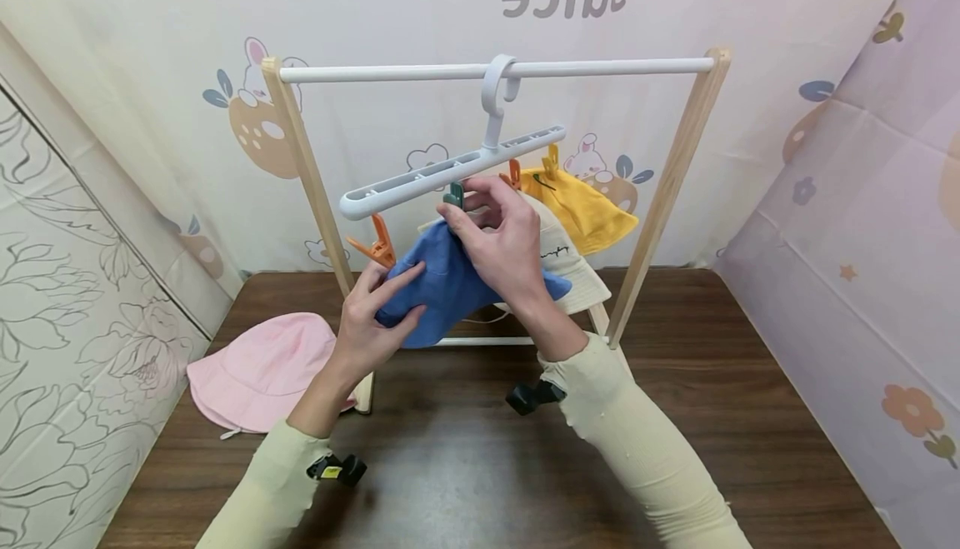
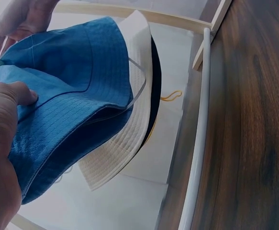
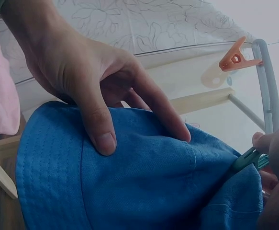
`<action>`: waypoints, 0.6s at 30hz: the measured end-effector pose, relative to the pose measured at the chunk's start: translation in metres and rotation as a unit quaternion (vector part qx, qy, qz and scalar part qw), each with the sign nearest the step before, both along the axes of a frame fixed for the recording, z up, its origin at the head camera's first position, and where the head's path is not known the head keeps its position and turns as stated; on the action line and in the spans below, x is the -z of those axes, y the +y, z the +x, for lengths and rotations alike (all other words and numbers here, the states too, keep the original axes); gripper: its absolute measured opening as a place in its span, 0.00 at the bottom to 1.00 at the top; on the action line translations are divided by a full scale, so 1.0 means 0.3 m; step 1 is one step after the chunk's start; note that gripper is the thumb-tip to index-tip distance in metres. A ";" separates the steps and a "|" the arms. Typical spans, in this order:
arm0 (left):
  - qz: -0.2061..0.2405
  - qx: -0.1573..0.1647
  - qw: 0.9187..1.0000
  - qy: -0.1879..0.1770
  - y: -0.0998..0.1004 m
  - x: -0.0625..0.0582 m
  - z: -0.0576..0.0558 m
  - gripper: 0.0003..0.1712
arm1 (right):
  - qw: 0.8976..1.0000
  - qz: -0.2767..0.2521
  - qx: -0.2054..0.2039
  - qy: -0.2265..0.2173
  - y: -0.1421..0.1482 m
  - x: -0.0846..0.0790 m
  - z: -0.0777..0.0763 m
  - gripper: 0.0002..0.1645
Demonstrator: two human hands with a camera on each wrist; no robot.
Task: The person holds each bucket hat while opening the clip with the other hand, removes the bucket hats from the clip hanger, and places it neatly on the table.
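A blue bucket hat hangs below the white clip hanger, its crown gathered at a green clip. My right hand pinches that clip between thumb and fingers. On the hat's left side, my left hand holds the fabric. In the right wrist view, the left thumb lies across the outer cloth near the brim seam. The clip's jaws are on the crown cloth there. Left of the hat, an orange clip dangles from the hanger's near end.
A cream hat and a yellow hat hang farther along the hanger. The hanger hooks over the white rod of a wooden-sided rack. On the brown table, a pink bucket hat lies at the left.
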State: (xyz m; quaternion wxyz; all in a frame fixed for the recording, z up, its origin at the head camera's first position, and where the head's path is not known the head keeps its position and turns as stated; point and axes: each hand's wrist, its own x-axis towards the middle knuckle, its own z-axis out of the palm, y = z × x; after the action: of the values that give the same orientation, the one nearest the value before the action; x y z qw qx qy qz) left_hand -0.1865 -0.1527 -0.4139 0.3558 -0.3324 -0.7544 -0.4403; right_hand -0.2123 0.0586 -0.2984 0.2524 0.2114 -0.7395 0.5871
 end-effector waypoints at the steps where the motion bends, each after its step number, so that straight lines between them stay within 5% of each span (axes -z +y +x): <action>1: 0.000 0.002 1.000 -0.001 0.000 0.000 0.000 0.35 | 1.000 0.000 0.000 0.000 0.000 0.000 0.000 0.20; 18: 0.013 0.019 1.000 -0.006 -0.005 0.004 0.000 0.35 | 1.000 -0.001 -0.001 0.011 -0.004 0.001 -0.005 0.18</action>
State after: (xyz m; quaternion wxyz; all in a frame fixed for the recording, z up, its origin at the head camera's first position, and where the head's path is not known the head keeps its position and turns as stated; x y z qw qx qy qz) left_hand -0.1865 -0.1540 -0.4151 0.3470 -0.3396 -0.7442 -0.4588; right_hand -0.2138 0.0574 -0.2988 0.2599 0.2185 -0.7357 0.5861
